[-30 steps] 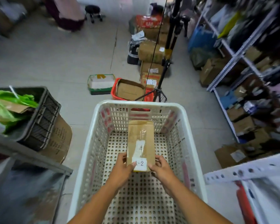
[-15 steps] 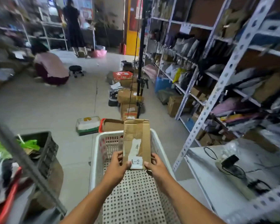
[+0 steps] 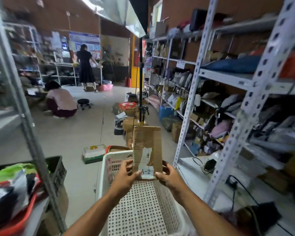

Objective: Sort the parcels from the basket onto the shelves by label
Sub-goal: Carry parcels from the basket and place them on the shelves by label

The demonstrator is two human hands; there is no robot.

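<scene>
A flat brown cardboard parcel [image 3: 147, 147] stands upright above the white perforated basket [image 3: 104, 169], its white label reading A-2 at the bottom edge. My left hand [image 3: 124, 178] grips its lower left corner and my right hand [image 3: 169, 177] grips its lower right corner. The basket holds nothing else that I can see. White metal shelves [image 3: 226, 77] packed with parcels and bags run along the right.
A grey shelf post [image 3: 24, 116] and a black crate [image 3: 56, 169] of bags stand at left. Boxes, a green tray [image 3: 94, 153] and a tripod stand [image 3: 140, 92] crowd the floor ahead. One person crouches and another stands farther back. A white lower shelf [image 3: 194, 178] holds cables.
Both hands have lifted the A-2 parcel out of the basket to chest height, and my view has tilted up from the basket to the aisle and shelves.
</scene>
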